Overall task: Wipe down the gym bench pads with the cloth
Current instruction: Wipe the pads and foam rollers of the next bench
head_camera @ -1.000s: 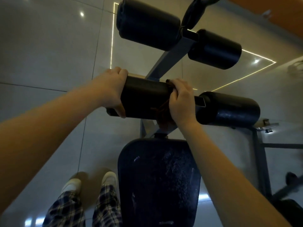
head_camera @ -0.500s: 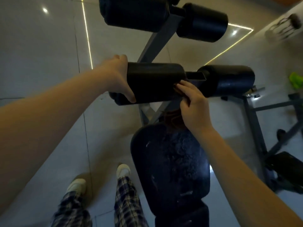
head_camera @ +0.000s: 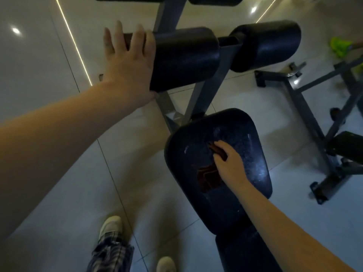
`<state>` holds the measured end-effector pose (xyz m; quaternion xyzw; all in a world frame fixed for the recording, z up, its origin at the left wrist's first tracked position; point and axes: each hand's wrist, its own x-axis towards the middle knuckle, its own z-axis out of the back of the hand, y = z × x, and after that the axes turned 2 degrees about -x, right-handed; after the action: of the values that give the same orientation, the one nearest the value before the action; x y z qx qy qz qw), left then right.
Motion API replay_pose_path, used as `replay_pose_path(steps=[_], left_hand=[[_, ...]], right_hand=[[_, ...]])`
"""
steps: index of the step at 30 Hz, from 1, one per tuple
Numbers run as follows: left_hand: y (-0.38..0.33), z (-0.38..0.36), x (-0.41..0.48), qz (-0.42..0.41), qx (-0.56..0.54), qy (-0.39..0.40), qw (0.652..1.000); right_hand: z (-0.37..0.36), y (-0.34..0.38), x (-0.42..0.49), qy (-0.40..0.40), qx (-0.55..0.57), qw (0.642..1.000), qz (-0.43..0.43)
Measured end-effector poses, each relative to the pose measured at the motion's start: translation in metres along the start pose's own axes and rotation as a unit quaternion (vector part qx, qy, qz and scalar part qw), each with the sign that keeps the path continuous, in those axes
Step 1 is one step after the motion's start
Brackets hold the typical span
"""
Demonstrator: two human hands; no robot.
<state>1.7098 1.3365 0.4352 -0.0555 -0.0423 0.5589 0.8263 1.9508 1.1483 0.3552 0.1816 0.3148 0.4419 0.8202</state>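
Cloth [head_camera: 208,178] lies mid seat pad [head_camera: 251,138] under the right hand [head_camera: 230,163], fingers curled on it (left hand [head_camera: 127,61], fingers spread, braces the roller [head_camera: 184,57] beyond the seat pad), so long overlapping strokes should suit.

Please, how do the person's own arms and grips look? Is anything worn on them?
The left forearm and right forearm are bare up to the frame edge, with no sleeve in view. The left grip and right grip have no gloves. I see no watch, band or ring, though the light is dim.
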Motion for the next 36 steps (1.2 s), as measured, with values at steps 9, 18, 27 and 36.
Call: replay_pose_path(steps=[9,18,27,36], left_hand=[[-0.105,-0.118,-0.085,-0.136,-0.037,0.082,0.987],[-0.15,-0.206,-0.075,-0.005,-0.388,0.165,0.907],[-0.15,-0.231,-0.096,0.046,-0.498,0.099,0.86],[-0.148,-0.246,-0.118,-0.005,-0.53,-0.028,0.847]], right_hand=[[-0.062,-0.07,0.046,0.058,-0.105,0.983,0.141],[-0.098,-0.133,0.05,-0.044,-0.302,0.91,0.282],[-0.1,-0.136,0.051,-0.068,-0.294,0.902,0.309],[-0.102,-0.135,0.047,-0.077,-0.267,0.908,0.313]])
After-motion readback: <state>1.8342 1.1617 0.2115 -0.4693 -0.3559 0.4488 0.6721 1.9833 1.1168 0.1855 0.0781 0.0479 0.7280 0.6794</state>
